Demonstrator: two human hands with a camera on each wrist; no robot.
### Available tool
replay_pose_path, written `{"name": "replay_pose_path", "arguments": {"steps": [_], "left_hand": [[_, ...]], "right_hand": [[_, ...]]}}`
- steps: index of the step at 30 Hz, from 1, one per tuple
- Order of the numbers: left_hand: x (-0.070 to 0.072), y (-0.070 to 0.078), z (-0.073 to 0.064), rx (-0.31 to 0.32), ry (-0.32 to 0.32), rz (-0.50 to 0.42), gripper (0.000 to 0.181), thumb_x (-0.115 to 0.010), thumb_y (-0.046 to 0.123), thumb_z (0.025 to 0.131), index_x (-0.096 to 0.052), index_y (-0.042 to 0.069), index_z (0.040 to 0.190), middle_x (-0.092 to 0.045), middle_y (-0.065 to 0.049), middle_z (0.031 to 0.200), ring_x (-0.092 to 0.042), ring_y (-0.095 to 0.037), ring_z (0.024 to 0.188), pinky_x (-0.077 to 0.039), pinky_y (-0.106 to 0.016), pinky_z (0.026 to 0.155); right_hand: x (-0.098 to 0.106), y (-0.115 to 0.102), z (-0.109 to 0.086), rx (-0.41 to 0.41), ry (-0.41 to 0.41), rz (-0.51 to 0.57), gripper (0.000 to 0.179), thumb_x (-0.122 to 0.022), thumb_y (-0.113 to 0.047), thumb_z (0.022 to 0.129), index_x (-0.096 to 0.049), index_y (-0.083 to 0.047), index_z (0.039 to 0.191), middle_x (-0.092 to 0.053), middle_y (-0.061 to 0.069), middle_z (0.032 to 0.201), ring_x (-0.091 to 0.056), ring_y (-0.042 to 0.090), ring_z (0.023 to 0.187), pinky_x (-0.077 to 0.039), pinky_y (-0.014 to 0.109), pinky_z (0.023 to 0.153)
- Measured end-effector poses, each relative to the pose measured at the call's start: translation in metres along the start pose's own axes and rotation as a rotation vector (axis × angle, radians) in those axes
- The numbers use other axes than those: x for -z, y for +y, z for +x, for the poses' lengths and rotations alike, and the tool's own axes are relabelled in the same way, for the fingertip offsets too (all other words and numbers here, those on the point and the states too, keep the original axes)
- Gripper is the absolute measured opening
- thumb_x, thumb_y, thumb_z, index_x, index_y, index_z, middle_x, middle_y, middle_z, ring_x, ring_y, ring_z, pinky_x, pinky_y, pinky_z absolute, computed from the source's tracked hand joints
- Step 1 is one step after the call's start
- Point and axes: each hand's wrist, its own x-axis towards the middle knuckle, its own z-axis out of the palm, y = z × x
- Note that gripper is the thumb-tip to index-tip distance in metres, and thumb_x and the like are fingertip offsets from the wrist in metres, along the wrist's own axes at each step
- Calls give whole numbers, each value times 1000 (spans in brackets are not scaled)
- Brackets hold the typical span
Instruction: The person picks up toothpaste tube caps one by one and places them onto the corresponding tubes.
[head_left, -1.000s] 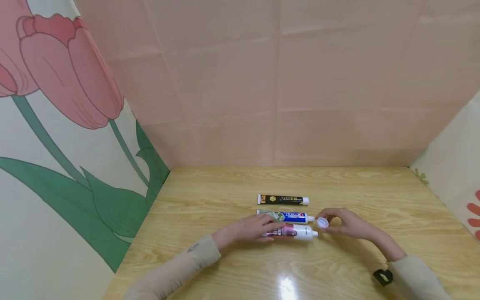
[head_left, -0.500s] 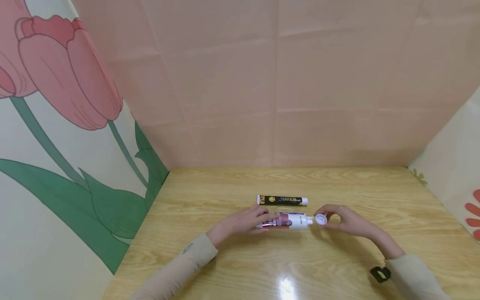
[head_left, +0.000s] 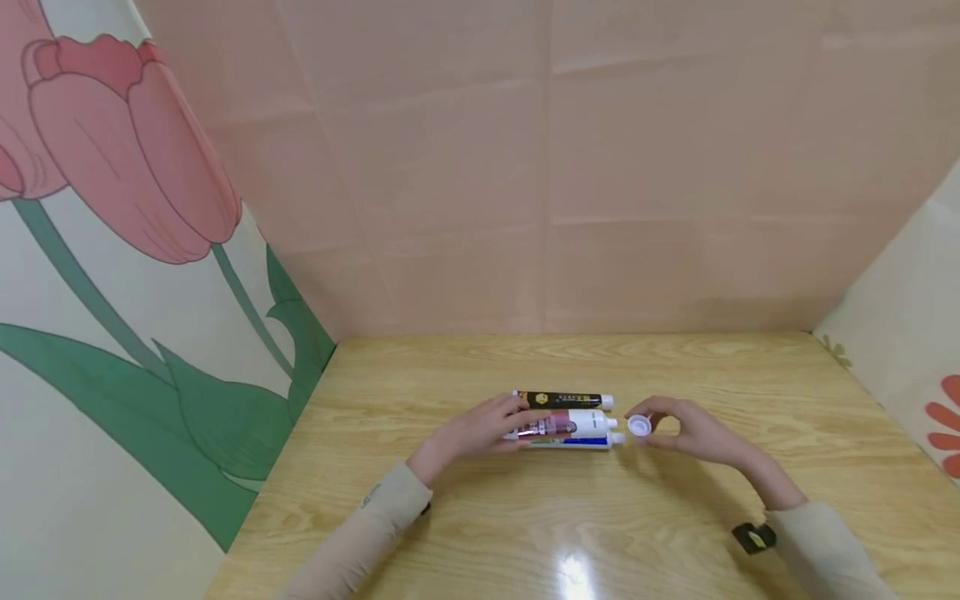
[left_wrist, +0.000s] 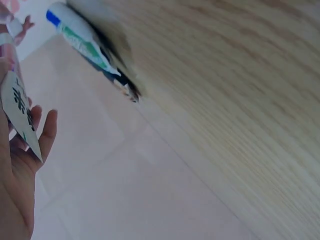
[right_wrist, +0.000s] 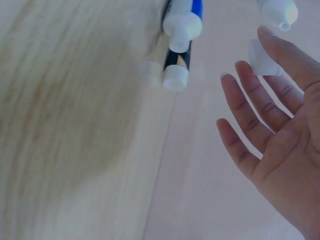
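My left hand grips a pink-and-white toothpaste tube by its tail end, its uncapped nozzle pointing right. In the left wrist view this tube is held up off the table. Under it in the head view, partly covered, lies a blue-and-green toothpaste tube, also uncapped. Between thumb and fingers, my right hand pinches a white cap, its hollow side facing the nozzle with a small gap. The right wrist view shows the cap just below the raised nozzle.
A black toothpaste tube with a white cap lies behind the others on the wood-grain table. A pink-covered wall rises at the table's back edge, and a tulip-printed panel stands at the left.
The left hand has raised the pink-and-white tube, which now overlaps the space between the blue-and-green and black tubes. The right hand has moved slightly up with the cap, staying near the nozzle.
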Motion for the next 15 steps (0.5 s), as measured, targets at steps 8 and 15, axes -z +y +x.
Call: {"name": "replay_pose_path", "arguments": {"steps": [8,15], "left_hand": [[10,-4,-1,27,55,-40,57,-63,28,88,-41,15,139,-55,-6,115,-50,-11,95,-44,-20,82],[12,-8,0,64,69,-40,65,-71,28,82,-41,17,139,-54,-4,115,-50,-11,97,-45,-21,83]], "right_hand": [[6,-6,11,30,25,-49,36,-75,-11,76,-61,-15,109,-64,-9,99,-58,6,82,-48,23,72],[14,-29,18,34,53,-45,37,-75,-5,75,-61,-11,108,-64,-1,94,-59,13,78,-47,23,70]]}}
